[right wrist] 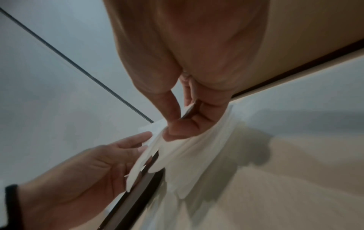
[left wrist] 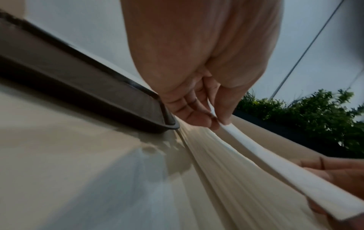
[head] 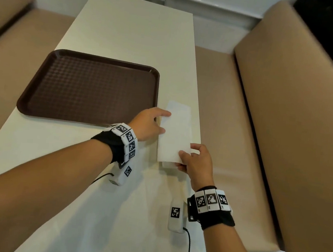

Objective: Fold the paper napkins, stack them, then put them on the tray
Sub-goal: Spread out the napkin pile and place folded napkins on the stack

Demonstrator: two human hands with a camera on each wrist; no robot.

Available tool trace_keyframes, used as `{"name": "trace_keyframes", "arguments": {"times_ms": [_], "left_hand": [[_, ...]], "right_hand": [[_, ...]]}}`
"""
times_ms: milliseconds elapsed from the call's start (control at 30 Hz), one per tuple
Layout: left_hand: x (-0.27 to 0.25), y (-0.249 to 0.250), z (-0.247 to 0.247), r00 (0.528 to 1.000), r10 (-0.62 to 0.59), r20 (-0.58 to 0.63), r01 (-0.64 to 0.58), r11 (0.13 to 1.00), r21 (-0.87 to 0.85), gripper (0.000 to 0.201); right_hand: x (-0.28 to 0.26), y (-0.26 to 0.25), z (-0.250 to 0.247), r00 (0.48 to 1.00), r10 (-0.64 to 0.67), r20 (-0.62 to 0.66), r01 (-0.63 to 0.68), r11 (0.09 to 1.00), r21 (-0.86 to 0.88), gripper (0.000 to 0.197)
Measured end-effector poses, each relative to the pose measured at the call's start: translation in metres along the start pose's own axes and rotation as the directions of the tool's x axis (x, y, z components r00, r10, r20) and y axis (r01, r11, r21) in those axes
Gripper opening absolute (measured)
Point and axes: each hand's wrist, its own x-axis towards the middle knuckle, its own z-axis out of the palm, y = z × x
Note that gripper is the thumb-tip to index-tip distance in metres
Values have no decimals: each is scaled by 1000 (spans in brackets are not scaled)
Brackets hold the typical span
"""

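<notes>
1. Both hands pinch the folded napkin (head: 174, 134): left hand (head: 148, 125) at its left edge, right hand (head: 195, 162) at the near end.
2. It sits just above the desk (head: 130, 31), beside the brown tray (head: 88, 87).

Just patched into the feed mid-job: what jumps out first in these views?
A white folded napkin is held just above the cream table, near its right edge. The left hand pinches its left edge, while the right hand grips its near end. Left of it, the dark brown tray lies flat with nothing on it yet.
</notes>
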Motion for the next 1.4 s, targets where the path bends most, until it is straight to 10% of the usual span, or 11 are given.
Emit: {"name": "trace_keyframes", "arguments": {"times_ms": [233, 367, 700, 933, 1133, 1400], "left_hand": [[24, -4, 11, 993, -17, 113, -46, 842, 537, 74], [25, -7, 19, 986, -49, 159, -87, 659, 747, 59], [-70, -16, -7, 984, 94, 150, -168, 761, 627, 25], [-134, -42, 29, 940, -65, 336, -206, 676, 708, 76], [-131, -43, 40, 933, -78, 353, -208, 683, 700, 63], [-153, -48, 26, 946, 38, 322, -216, 815, 537, 21]], "right_hand": [[15, 12, 1, 975, -160, -157, 101, 938, -331, 46], [9, 19, 5, 907, -420, 31, 353, 717, -601, 50], [-7, 17, 1, 945, -296, 142, 302, 613, -730, 39], [-63, 60, 1, 975, -154, 161, 222, 648, -729, 39], [-79, 68, 7, 983, -66, 174, 178, 600, -780, 67], [-86, 58, 6, 982, -83, 168, 174, 728, -663, 10]]}}
